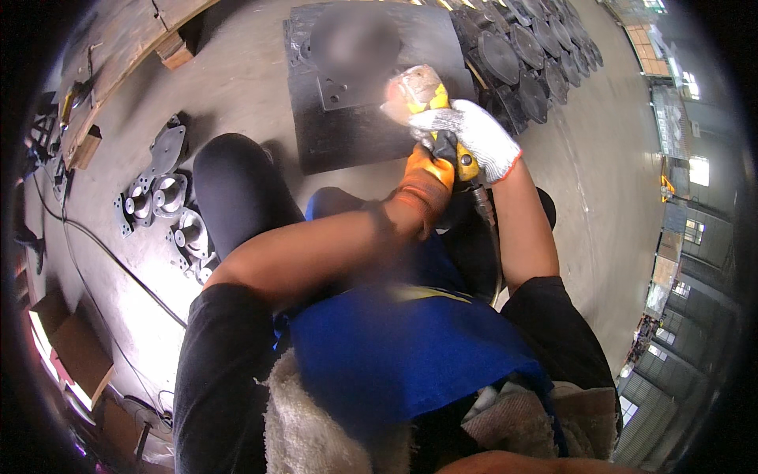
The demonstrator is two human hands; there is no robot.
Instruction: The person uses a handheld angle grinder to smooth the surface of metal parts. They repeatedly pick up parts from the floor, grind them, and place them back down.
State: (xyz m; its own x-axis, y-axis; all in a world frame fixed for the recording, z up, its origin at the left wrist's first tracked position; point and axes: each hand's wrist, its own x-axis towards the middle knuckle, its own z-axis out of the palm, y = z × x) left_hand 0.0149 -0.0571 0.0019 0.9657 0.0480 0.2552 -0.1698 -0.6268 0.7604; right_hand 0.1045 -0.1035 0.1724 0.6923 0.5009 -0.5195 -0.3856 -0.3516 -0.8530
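Observation:
Both my hands are closed around a yellow and black angle grinder (448,122). My right hand (478,136), in a white knit glove, wraps the body from the right. Lower down, my left hand (430,175), in an orange glove, grips the black handle part. The grinder's whitish head (417,83) and its blurred disc are at the right edge of a dark metal part (335,93) with small holes; I cannot tell whether they touch. That part lies on a dark flat worktop (339,142). An air hose (483,204) runs from the grinder's rear toward my body.
Many dark metal plates (525,47) are stacked at the far right. Several flanged metal parts (170,193) lie on the floor to the left. A wooden table (122,47) stands far left, a cable (118,265) crosses the floor, and cardboard boxes (79,359) stand lower left.

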